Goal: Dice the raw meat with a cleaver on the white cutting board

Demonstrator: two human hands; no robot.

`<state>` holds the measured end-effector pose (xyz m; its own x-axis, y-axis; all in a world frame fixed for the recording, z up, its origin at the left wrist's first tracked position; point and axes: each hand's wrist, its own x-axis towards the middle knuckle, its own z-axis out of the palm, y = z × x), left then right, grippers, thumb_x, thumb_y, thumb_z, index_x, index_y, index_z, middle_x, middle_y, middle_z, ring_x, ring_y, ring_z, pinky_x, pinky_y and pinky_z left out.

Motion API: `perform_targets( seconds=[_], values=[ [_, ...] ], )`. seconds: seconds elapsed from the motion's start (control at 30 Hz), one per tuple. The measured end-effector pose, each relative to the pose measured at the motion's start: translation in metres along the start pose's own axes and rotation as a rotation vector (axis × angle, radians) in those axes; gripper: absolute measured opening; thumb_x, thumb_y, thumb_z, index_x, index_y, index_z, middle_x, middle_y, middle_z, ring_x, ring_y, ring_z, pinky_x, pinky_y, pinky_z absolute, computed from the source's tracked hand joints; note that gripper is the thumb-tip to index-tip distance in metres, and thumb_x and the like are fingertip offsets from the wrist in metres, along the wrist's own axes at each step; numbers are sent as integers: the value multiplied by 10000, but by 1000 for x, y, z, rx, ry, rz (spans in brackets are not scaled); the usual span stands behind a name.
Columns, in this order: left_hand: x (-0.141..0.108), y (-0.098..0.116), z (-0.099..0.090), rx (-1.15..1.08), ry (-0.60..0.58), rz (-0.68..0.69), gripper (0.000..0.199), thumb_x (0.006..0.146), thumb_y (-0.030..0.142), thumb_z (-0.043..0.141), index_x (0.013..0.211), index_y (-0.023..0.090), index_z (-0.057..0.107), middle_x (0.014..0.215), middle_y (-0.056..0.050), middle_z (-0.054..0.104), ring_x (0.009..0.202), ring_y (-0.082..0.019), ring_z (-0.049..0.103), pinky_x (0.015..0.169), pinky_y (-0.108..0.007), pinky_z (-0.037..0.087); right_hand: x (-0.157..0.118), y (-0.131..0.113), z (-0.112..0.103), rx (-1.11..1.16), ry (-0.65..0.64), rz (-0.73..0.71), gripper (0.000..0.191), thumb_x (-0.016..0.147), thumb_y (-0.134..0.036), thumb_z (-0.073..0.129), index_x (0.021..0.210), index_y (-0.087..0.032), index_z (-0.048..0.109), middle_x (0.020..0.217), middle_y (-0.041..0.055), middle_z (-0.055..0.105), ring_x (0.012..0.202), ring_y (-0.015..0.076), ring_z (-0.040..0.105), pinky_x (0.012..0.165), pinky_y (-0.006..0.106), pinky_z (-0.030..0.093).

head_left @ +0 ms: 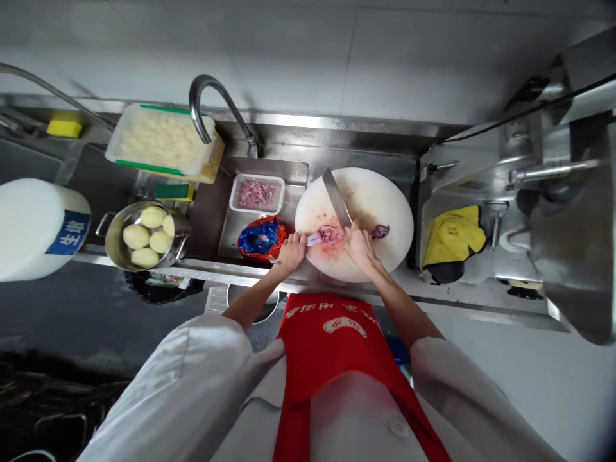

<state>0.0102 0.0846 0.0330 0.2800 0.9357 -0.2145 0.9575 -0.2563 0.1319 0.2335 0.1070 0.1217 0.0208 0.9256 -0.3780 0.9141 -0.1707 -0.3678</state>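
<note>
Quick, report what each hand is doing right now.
Left hand: closed on the left end of the pale meat strip.
Right hand: closed, holding the knife over the round white cutting board.

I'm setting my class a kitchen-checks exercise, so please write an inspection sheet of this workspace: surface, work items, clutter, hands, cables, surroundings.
Surface: round white cutting board, with reddish stains
Work items: knife, its blade over the board; pinkish meat and a separate dark piece on the board
Clutter: pot of pale, potato-like pieces; yellow cloth to the right
Hands: left hand at the meat's left end, exact grip unclear; right hand grips the knife
Cables: black cable, upper right
Surroundings: curved faucet; pale wall behind
</note>
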Motion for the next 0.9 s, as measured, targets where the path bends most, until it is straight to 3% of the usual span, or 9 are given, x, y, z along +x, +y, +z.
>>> perform_targets(
  seconds=[0.1,0.2,0.3,0.43,0.57,0.7,0.8,0.9],
  values=[
    [0,1,3,-81,23,-17,312,986,147,335,1150,129,600,1113,-183,584,1047,-290,534,864,-367,457,12,-24,7,12,72,-55,419,1069,-369,242,1285,-115,496,1048,182,724,979,282,689,806,313,451],
    [-2,0,3,-141,36,-28,322,984,144,334,1162,132,601,1110,-185,581,1056,-296,529,880,-384,457,24,-30,26,-11,-12,-32,357,1053,-312,310,1237,-104,534,1024,190,730,973,276,696,789,299,458],
    [-8,-3,3,-120,21,-31,341,978,140,350,1230,142,578,1123,-174,579,1061,-285,533,882,-374,461,43,-14,36,-11,-97,-9,287,1014,-281,427,1187,-108,578,1073,189,724,1024,261,685,798,272,463],
    [-20,-6,9,-131,-10,-64,372,979,165,370,1308,143,541,1137,-179,568,1059,-292,533,869,-377,469,58,13,16,20,-66,-31,287,995,-300,473,1160,-105,604,1108,179,713,1066,256,661,830,256,462],
    [-24,-3,16,-138,-13,-86,360,982,174,372,1294,159,550,1125,-165,565,1058,-283,535,873,-366,470,30,6,6,-1,100,-20,378,1039,-354,350,1188,-99,585,1051,184,706,1014,283,665,859,313,461],
    [-21,-2,15,-147,-15,-78,349,969,175,401,1289,152,539,1129,-168,569,1066,-291,541,867,-371,477,0,-8,34,-21,-21,19,365,1039,-312,340,1236,-93,554,1034,183,708,969,273,679,843,322,470],
    [-23,-12,7,-226,-7,-72,306,935,196,481,1229,142,545,1116,-174,573,1055,-306,551,855,-382,485,6,11,50,14,-126,-6,315,1003,-271,428,1228,-103,571,1067,168,713,1011,260,674,856,304,472],
    [-26,-31,-9,-376,51,-46,203,907,185,504,1102,154,551,1032,-147,587,984,-289,580,849,-375,486,21,54,44,78,-135,-23,311,975,-291,486,1191,-101,603,1129,166,705,1075,254,652,880,289,465]
  ],
)
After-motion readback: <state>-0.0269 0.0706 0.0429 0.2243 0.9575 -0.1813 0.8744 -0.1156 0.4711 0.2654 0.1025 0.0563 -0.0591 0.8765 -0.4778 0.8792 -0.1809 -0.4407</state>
